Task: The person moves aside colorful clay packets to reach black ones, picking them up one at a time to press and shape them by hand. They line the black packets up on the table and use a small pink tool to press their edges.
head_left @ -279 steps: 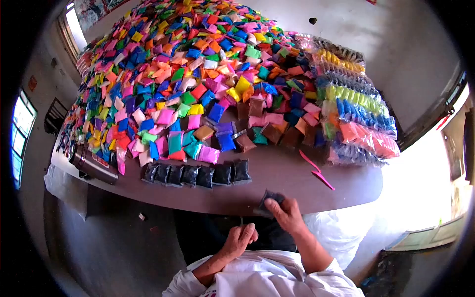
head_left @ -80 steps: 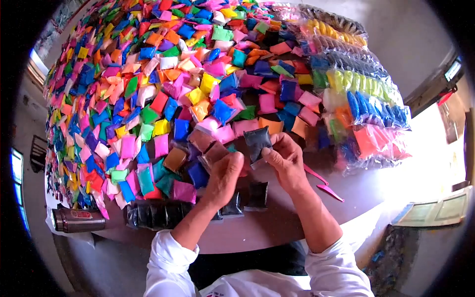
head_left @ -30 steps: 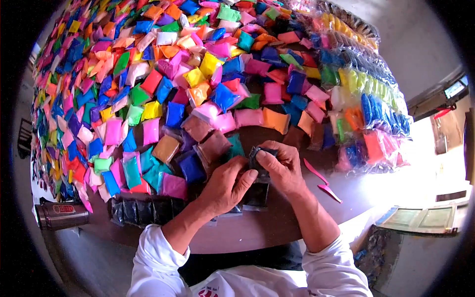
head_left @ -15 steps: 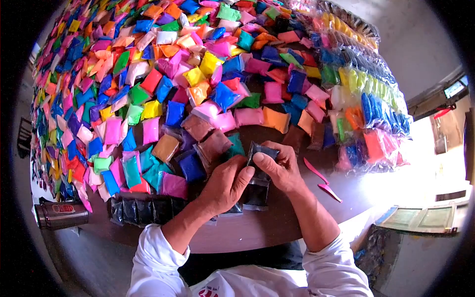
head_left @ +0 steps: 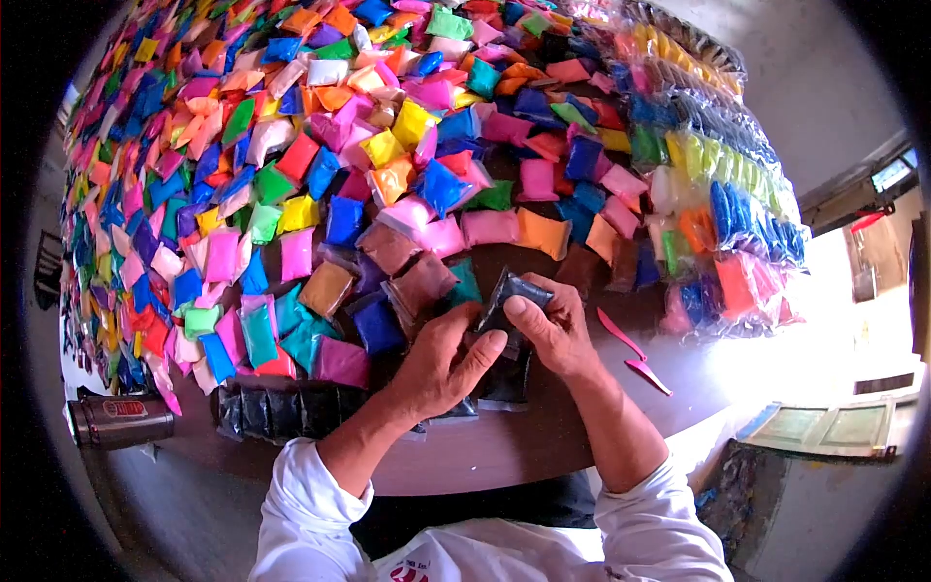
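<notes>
A small black packet (head_left: pixel 514 297) in clear wrap is held up between both hands, tilted. My right hand (head_left: pixel 553 325) pinches its right side, thumb on top. My left hand (head_left: pixel 448 357) is at the packet's lower left edge, its thumb pointing right and its fingers partly hidden behind the packet. More black packets lie below on the brown table: one (head_left: pixel 504 383) just under my hands, and a row of several (head_left: pixel 286 412) left of my left forearm.
Many coloured packets (head_left: pixel 301 155) cover the table's left and middle. Bundled clear bags (head_left: pixel 727 213) are stacked at the right. A pink tool (head_left: pixel 621 333) and a second pink piece (head_left: pixel 648 376) lie right of my right hand. A metal cup (head_left: pixel 121 421) lies at the left edge.
The black packet has tilted and shifted slightly to the right, with its top edge leaning over. My right hand has turned a little with it; my left hand has barely moved.
</notes>
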`<action>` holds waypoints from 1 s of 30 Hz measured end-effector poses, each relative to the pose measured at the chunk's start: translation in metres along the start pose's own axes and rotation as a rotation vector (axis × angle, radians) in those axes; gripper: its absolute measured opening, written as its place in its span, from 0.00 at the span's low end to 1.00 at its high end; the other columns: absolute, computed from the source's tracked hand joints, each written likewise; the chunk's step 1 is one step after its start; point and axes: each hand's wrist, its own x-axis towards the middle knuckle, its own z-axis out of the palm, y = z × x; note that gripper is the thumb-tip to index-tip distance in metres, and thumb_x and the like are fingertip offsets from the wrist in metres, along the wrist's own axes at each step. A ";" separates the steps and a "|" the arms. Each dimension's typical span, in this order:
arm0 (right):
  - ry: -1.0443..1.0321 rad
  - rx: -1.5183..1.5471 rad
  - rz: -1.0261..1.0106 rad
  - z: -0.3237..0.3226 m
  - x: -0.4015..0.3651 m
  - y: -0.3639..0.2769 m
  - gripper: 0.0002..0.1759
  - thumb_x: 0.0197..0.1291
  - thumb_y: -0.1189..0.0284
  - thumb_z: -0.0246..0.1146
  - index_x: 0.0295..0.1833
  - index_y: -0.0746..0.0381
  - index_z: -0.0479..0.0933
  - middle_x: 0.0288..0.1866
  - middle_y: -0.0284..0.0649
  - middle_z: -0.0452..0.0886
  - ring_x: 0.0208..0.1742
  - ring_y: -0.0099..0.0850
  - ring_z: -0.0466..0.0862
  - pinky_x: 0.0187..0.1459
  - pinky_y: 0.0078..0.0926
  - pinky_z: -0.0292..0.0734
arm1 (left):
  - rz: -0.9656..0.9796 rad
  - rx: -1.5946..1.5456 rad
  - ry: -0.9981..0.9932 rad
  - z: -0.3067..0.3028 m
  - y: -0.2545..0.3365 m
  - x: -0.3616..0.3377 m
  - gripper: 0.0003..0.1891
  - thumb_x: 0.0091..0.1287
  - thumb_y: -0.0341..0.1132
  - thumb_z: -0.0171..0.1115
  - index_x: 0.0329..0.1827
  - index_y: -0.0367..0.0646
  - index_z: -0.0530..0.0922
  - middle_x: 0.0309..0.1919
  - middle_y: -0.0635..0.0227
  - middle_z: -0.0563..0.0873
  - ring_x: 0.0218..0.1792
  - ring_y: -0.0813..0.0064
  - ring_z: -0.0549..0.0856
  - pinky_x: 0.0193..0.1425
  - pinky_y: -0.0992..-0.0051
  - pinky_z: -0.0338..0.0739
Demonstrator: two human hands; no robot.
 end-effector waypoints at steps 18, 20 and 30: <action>0.031 0.052 -0.051 0.000 0.005 0.004 0.14 0.61 0.63 0.68 0.34 0.63 0.76 0.28 0.25 0.72 0.31 0.16 0.69 0.30 0.18 0.64 | 0.051 0.035 -0.010 0.006 -0.007 0.001 0.15 0.74 0.43 0.50 0.41 0.37 0.72 0.27 0.50 0.78 0.30 0.49 0.80 0.34 0.61 0.72; 0.011 0.012 -0.050 -0.004 0.004 0.004 0.14 0.60 0.63 0.68 0.34 0.63 0.76 0.28 0.25 0.72 0.31 0.16 0.69 0.31 0.18 0.64 | 0.036 0.074 -0.036 0.005 -0.009 -0.001 0.16 0.74 0.44 0.50 0.41 0.37 0.72 0.26 0.50 0.78 0.30 0.49 0.80 0.35 0.61 0.72; 0.149 0.237 0.027 0.000 0.003 0.010 0.17 0.63 0.57 0.64 0.39 0.61 0.74 0.26 0.25 0.71 0.27 0.15 0.68 0.27 0.16 0.61 | 0.013 0.038 -0.017 0.004 -0.014 -0.001 0.17 0.75 0.44 0.49 0.41 0.35 0.73 0.26 0.54 0.79 0.28 0.57 0.82 0.32 0.64 0.74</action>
